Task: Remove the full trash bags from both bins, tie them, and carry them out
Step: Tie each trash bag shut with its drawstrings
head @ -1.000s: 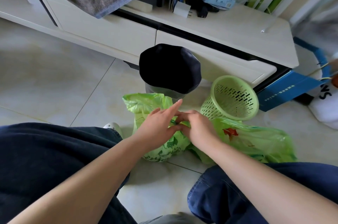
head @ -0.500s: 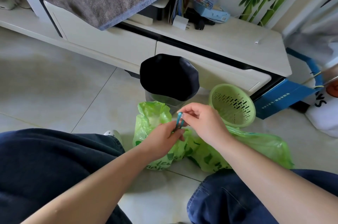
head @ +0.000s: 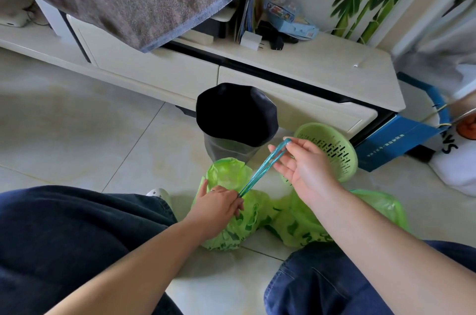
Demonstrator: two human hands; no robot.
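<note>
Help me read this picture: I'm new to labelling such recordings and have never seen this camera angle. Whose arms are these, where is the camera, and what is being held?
There is only one view, from a wide-angle camera on a person's head, looking down at their own arms and knees. On the tiled floor lie two green trash bags, beside a bin with a black liner and an empty green basket. The left hand pinches the neck of the nearer bag. The right hand pulls a teal drawstring up and away from it, stretched taut between the hands.
</note>
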